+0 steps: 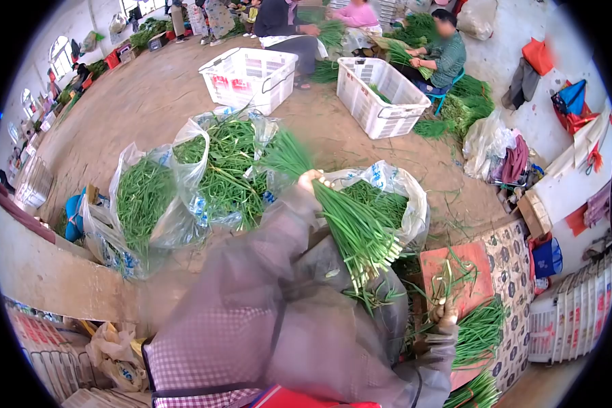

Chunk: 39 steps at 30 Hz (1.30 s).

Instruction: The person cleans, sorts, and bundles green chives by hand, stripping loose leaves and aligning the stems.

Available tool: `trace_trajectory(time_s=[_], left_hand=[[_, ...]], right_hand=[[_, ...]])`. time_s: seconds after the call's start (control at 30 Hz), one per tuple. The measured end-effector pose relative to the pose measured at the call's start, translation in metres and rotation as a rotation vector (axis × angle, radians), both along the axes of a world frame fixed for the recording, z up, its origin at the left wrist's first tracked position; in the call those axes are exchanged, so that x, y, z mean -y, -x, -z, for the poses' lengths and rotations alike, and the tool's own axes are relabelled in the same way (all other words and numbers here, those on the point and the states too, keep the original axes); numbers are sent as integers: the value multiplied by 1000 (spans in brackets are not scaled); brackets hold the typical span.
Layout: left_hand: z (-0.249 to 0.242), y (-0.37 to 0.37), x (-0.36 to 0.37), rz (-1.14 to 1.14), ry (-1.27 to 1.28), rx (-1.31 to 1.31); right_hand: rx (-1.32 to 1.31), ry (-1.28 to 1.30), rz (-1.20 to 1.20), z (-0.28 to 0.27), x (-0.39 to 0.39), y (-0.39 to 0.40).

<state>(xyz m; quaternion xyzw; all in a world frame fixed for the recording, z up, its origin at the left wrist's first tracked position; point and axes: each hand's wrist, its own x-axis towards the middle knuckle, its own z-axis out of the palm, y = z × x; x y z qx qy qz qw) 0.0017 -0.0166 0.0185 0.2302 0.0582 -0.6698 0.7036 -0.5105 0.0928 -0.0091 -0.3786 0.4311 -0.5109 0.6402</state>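
My left hand [314, 182] is wrapped round a thick bunch of garlic chives [360, 228]. The pale cut ends point down to the right over my knee, and the green tips fan out to the upper left. My right hand [445, 313] is low at the right, beside a red board [474, 268]. Its fingers are closed on a few thin, yellowish chive stalks [446, 284]. More chives [481, 330] lie in a pile just right of that hand.
Plastic bags of loose greens [143, 197] stand in front of me, one [387, 197] behind the bunch. Two white crates [248, 78] [384, 98] sit farther off. A co-worker [445, 58] sits holding greens at the upper right. Stacked white baskets [571, 319] stand at the right.
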Motion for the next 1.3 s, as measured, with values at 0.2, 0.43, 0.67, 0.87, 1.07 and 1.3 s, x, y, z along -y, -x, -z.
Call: trace_trajectory(time_s=[0.2,0.43,0.67,0.87,1.07,1.3], left_hand=[[24,5,7,-100,100,121],[41,-7,12,9,18,120],[47,-9,13,-107,35,112],[5,24,-4,-132,2,192],[2,18,-12,-161,-38,187],[6,18,-11,-169,9,212]], right_hand=[[-385,12,-107,-40,-9,-81],[107,-183,187,1,43,-99],[-161,77,-193,-16,29,-83],[-833,331,-162,-54,51,-193],[-493,-43,123,-2,70,-159],[-305,6,229,-45,56,-106]])
